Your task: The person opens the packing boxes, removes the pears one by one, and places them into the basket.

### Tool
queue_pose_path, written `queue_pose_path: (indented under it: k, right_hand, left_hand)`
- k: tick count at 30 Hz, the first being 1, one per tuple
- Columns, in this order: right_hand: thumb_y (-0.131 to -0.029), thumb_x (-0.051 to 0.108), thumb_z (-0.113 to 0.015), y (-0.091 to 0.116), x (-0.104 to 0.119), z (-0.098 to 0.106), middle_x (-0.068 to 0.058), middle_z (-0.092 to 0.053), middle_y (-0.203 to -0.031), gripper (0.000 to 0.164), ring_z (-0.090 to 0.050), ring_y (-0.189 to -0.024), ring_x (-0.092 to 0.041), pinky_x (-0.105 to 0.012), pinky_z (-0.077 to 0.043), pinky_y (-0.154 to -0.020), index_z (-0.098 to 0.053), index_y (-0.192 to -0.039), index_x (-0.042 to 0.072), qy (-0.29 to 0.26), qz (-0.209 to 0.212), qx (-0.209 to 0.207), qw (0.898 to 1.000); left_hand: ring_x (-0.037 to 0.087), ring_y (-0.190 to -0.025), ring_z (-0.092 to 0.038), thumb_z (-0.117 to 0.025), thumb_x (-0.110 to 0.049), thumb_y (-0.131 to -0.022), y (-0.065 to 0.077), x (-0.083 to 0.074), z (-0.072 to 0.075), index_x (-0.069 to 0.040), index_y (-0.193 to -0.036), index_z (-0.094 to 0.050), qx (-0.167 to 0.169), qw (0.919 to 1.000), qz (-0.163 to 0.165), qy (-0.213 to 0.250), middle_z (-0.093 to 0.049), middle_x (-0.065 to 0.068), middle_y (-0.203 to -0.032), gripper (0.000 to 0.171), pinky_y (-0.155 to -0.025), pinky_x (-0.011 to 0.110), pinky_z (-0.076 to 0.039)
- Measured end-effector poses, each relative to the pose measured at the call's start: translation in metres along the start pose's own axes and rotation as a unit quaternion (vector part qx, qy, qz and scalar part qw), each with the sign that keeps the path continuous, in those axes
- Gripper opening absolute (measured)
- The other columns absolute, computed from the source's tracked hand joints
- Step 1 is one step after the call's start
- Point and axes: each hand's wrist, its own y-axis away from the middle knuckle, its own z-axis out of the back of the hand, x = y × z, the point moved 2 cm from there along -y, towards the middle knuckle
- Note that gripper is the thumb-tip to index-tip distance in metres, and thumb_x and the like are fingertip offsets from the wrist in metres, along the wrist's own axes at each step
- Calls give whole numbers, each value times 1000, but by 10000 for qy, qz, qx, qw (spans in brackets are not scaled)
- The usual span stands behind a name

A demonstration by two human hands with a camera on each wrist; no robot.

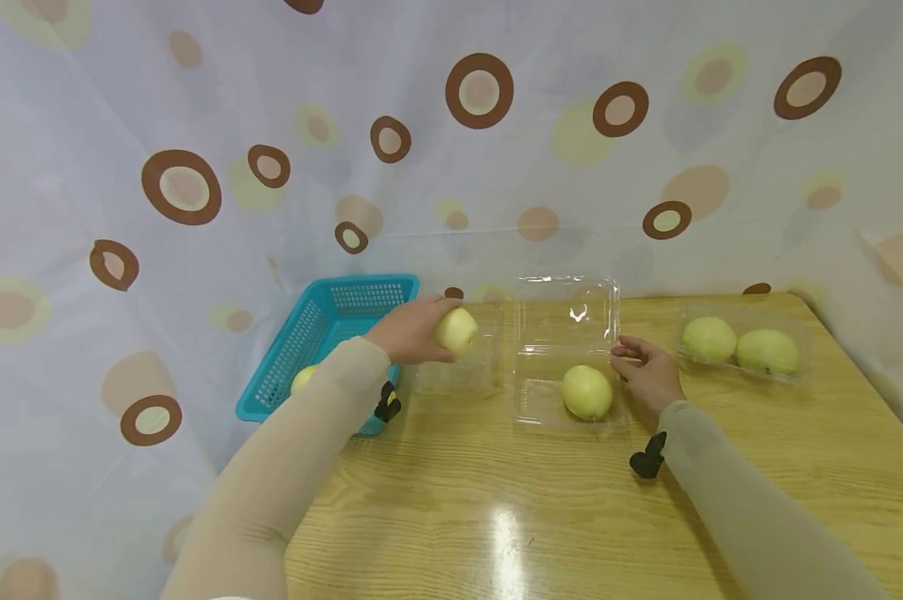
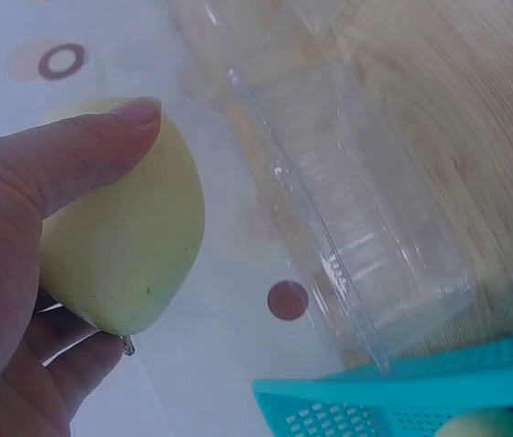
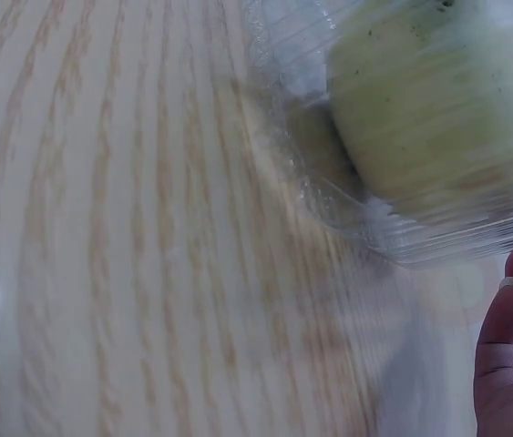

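Observation:
My left hand point(image 1: 415, 330) grips a pale yellow pear point(image 1: 457, 331) above the table, beside the blue basket. In the left wrist view the thumb lies over the pear point(image 2: 138, 218), its short stem pointing down. My right hand point(image 1: 649, 377) is at the right edge of a clear plastic clamshell box point(image 1: 529, 402), whose lid stands raised at the back. The fingers point(image 3: 502, 332) reach its side and look fairly straight. Inside this box, one pear point(image 1: 587, 392) sits in the right half.
A blue perforated basket point(image 1: 271, 375) stands at the left, holding at least one pear point(image 1: 303, 380) partly hidden by the left arm. Another clear box point(image 1: 451, 375) lies between basket and open box. At the right, a clear box point(image 1: 796, 367) contains two pears. Patterned curtain point(image 1: 541, 167) hangs behind.

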Motion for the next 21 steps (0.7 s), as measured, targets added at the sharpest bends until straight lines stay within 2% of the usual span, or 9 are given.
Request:
queue_pose_path:
  k: [6, 10, 21]
  right_hand:
    - [-96, 21, -61, -1, -1, 1, -13, -58, -117, 52, -59, -83, 3, -19, -53, -70, -46, -140, 1, 23, -56, 20, 10000]
    - [-96, 22, -61, 0, 0, 2, -14, -58, -119, 52, -58, -84, 4, -18, -52, -69, -46, -141, 1, 59, -60, 15, 10000]
    - [-96, 21, -61, 1, -1, 1, -14, -58, -118, 52, -59, -83, 2, -20, -53, -70, -46, -141, 2, 21, -33, 33, 10000]
  left_hand:
    - [24, -115, -54, -82, -36, -75, 9, 19, 5, -11, -145, -42, -172, 9997, 146, 43, -51, 8, -136, 83, -91, 42, -48]
    - [27, -118, -52, -82, -35, -75, 15, 32, 6, -10, -145, -42, -286, 9992, 249, 84, -51, 10, -136, 85, -93, 44, -46]
    - [32, -125, -47, -81, -36, -76, 34, 65, -1, -5, -144, -42, -375, 9960, 732, 347, -49, 15, -138, 84, -98, 47, -42]
